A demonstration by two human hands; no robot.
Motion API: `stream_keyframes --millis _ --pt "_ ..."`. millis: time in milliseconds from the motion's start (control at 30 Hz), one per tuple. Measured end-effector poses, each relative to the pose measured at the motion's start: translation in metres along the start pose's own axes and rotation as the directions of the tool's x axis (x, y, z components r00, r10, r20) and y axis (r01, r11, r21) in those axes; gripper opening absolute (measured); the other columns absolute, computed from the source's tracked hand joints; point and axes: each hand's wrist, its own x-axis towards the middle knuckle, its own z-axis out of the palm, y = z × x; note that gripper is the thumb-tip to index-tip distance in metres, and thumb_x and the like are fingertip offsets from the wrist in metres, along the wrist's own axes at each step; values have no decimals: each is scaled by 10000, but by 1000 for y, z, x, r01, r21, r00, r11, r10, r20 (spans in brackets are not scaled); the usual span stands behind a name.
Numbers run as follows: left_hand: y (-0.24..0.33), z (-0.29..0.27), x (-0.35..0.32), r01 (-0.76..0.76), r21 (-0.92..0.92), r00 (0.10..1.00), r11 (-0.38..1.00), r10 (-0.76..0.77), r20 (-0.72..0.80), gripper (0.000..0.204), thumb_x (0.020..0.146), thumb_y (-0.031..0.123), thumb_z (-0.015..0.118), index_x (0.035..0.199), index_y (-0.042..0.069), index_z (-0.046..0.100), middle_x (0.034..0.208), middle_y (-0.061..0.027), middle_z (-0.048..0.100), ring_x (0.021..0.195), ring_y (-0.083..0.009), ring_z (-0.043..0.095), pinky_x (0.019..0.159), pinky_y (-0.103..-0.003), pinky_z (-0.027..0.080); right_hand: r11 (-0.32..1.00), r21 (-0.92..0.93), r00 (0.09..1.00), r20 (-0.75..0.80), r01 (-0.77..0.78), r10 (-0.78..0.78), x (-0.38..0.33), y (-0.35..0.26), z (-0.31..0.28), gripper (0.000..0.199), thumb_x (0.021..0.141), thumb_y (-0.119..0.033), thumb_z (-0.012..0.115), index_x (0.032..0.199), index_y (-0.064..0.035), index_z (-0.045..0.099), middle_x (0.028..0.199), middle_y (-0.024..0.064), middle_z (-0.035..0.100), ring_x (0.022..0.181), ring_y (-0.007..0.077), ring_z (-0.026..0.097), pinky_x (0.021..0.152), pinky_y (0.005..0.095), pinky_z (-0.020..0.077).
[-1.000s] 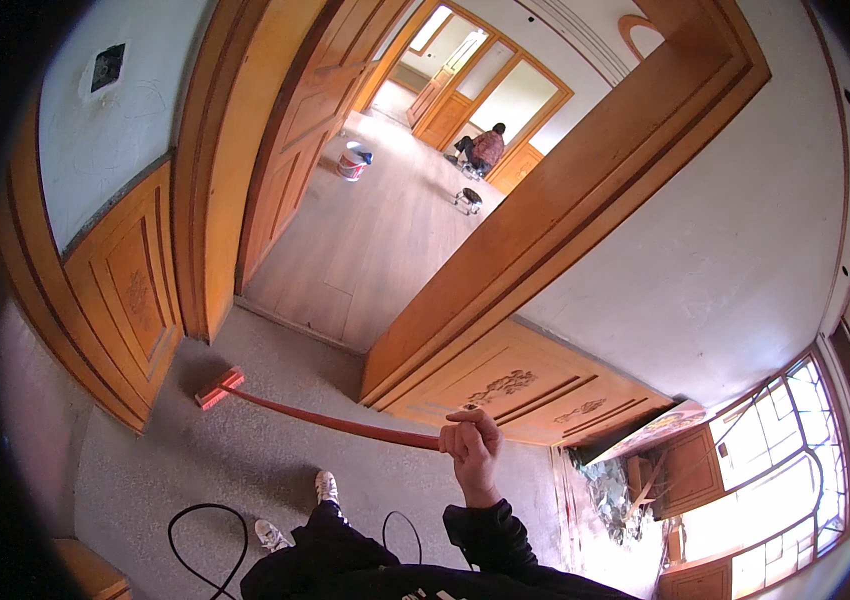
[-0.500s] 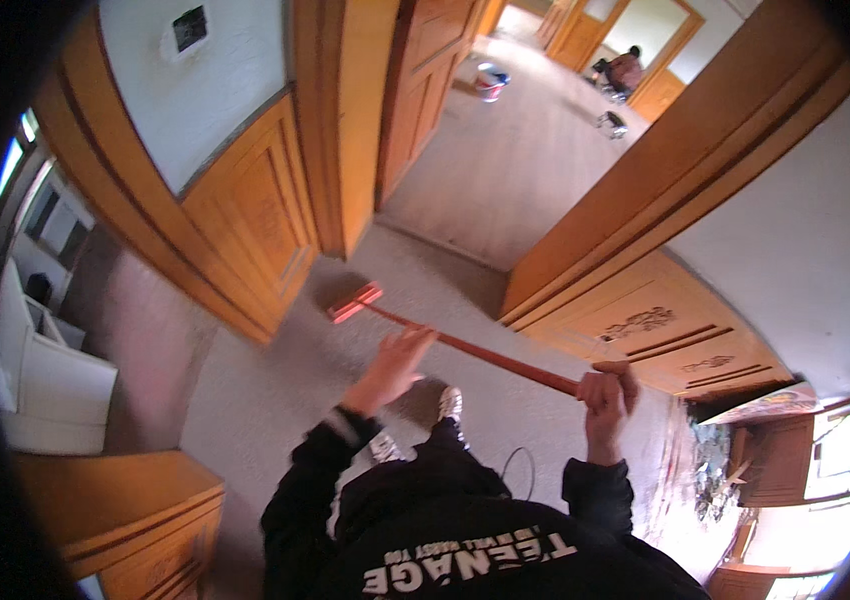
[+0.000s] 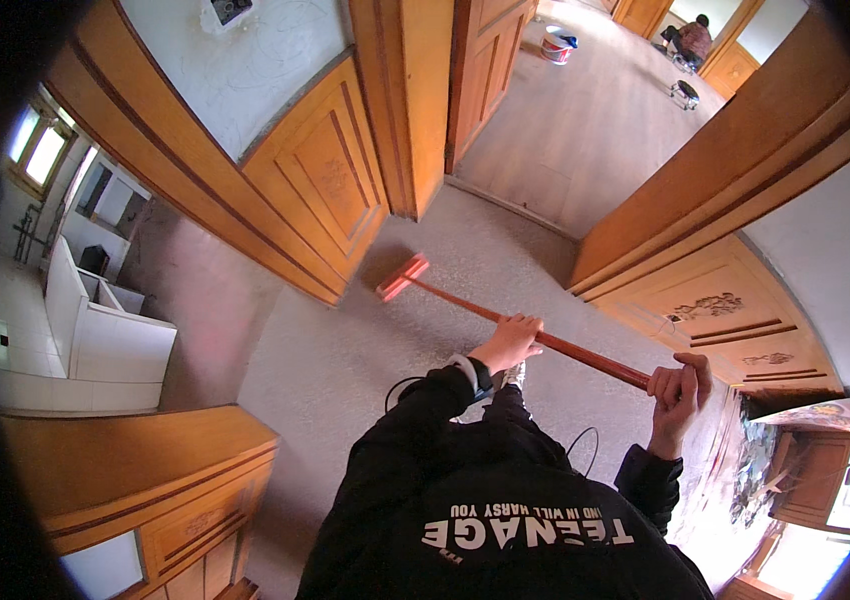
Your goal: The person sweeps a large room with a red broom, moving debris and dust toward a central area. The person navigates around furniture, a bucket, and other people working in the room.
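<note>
A broom [image 3: 465,306] with a long reddish-brown handle and an orange head [image 3: 402,277] slants across the grey floor in front of me. Its head lies low at the floor, near the wood-panelled wall corner. My left hand [image 3: 511,342] is closed round the middle of the handle. At the handle's upper end, on the right, my right hand [image 3: 678,394] is wrapped round it with the thumb up near the tip. Black sleeves cover both of my forearms. One shoe [image 3: 514,375] shows just below my left hand.
Wooden door frames [image 3: 400,110] flank an opening to another room. In there are a bucket [image 3: 558,45], a small stool [image 3: 684,95] and a person [image 3: 690,42] sitting low. A wooden cabinet [image 3: 145,440] stands at the near left, and debris [image 3: 753,465] lies at the right.
My left hand's fingers, stretched over the handle before, are now closed round it. The view has shifted, so the room and broom appear farther right. My right hand keeps its hold.
</note>
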Motion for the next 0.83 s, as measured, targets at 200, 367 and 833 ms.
stream_keyframes --millis 200,367,833 --pt "-29 -16 -68 122 -10 987 992 -120 102 508 733 233 731 1132 107 442 1104 -97 522 1092 -303 492 872 -492 361 963 100 964 119 -251 239 20 31 15 209 960 -111 390 928 24 546 419 -40 256 353 64 225 413 266 331" --pt "-60 -8 -90 237 63 972 970 -236 -17 773 675 243 769 1307 131 338 1278 -124 403 1233 -326 374 955 -495 289 953 99 949 169 -285 266 39 41 24 206 956 -114 394 929 12 555 434 -37 284 362 67 241 433 265 327" --pt "-26 46 131 20 -73 999 997 -17 42 837 696 297 766 1363 134 286 1343 -151 323 1285 -345 307 957 -546 292 993 -92 997 -6 79 -80 153 -11 -56 182 939 -111 400 918 33 509 442 -39 263 364 57 218 376 252 329"
